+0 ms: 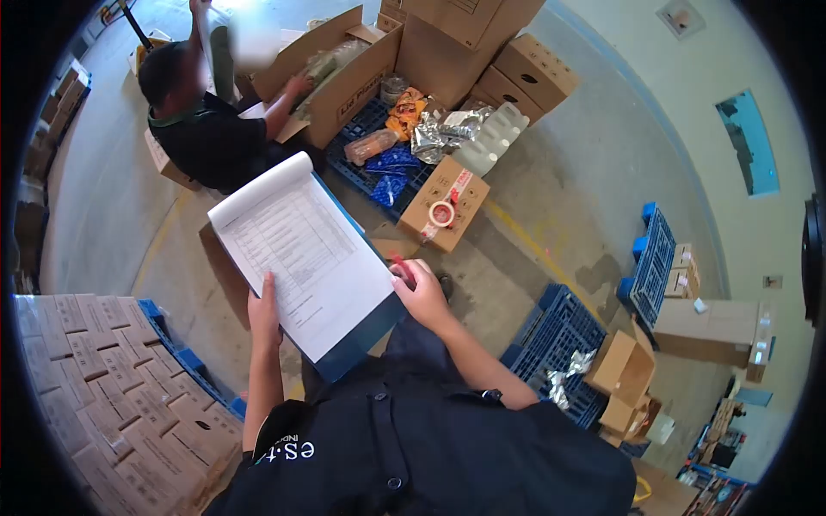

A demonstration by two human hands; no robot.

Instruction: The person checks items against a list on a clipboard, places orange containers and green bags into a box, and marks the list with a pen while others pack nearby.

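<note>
A blue clipboard (366,334) is tilted in front of my body, with its top sheet rolled back over the far end. The printed paper (301,258) on it shows a table and lines of text too small to read. My left hand (265,311) grips the clipboard's left edge, thumb on the paper. At the right edge, my right hand (419,288) is closed around a slim red pen-like object (401,267), close against the board. Beyond the board, a taped carton (447,189) carries a roll of red-and-white tape (441,214).
A co-worker (211,129) crouches at the upper left, one hand in a large open carton (353,99). Wrapped goods and plastic bottles (495,138) lie on a blue pallet (344,142). Stacked cartons (120,396) stand lower left; another blue pallet (551,335) lies right.
</note>
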